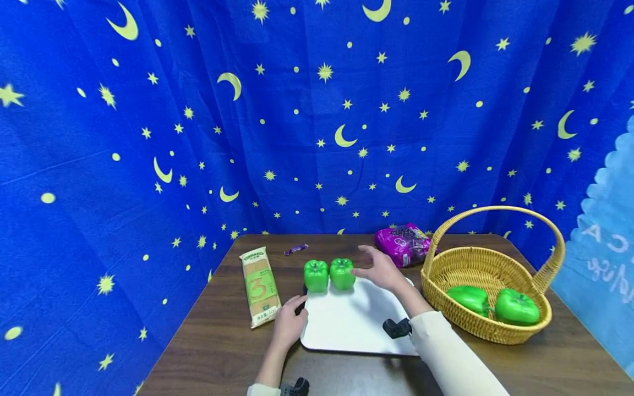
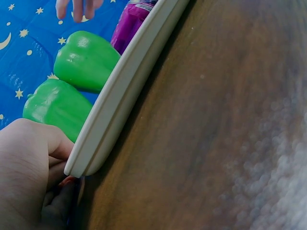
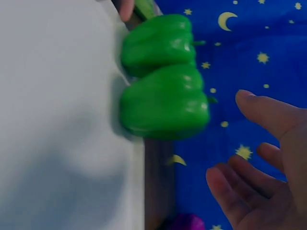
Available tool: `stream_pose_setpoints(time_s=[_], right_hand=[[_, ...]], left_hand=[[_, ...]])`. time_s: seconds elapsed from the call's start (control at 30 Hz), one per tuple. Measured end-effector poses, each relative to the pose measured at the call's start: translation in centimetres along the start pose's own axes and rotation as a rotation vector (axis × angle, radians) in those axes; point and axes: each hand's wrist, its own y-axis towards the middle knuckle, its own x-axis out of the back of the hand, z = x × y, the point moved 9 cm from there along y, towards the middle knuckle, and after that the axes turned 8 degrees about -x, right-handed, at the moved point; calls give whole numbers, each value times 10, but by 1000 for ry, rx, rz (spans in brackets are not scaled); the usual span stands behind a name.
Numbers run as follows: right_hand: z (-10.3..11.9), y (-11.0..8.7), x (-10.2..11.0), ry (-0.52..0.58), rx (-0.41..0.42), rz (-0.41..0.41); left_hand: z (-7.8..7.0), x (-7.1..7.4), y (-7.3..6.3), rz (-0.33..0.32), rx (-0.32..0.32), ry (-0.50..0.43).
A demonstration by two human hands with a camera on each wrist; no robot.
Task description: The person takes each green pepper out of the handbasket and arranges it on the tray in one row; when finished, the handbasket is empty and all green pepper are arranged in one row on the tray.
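My left hand (image 1: pixel 289 320) holds the left edge of a white tray (image 1: pixel 354 324); in the left wrist view its fingers pinch the tray's corner, partly hidden behind it. Two green bell peppers, a left one (image 1: pixel 316 276) and a right one (image 1: pixel 342 274), sit side by side at the tray's far left. Just right of them hovers my right hand (image 1: pixel 380 269), fingers spread and holding nothing. The right wrist view shows a gap between that hand (image 3: pixel 268 177) and the nearer pepper (image 3: pixel 165 103).
On the right stands a wicker basket (image 1: pixel 446 309) with a tall handle and two green peppers inside. A purple package (image 1: pixel 403 245) lies at the back, a small purple wrapped candy (image 1: pixel 296 249) farther left. A noodle pack (image 1: pixel 260 286) is left of the tray.
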Motion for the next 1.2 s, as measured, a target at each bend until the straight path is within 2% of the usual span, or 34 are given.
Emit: stream_pose_setpoints(time_s=[0.37,0.57,0.83,0.97,1.2], right_hand=[[22,-17,48,-12,118,78],[29,-28,74,-50,143,90],[20,-40,109,0,146,125],[12,-43,128,7,166,112],[-9,-51,158,4,141,84]], left_hand=[[0,0,0,-17,-12,-3],[0,1,1,-21,-20,-7],[-1,1,-1,-10,-20,-6],[-1,1,-1,-14,-12,-10],[0,1,0,-13,-8,-13]])
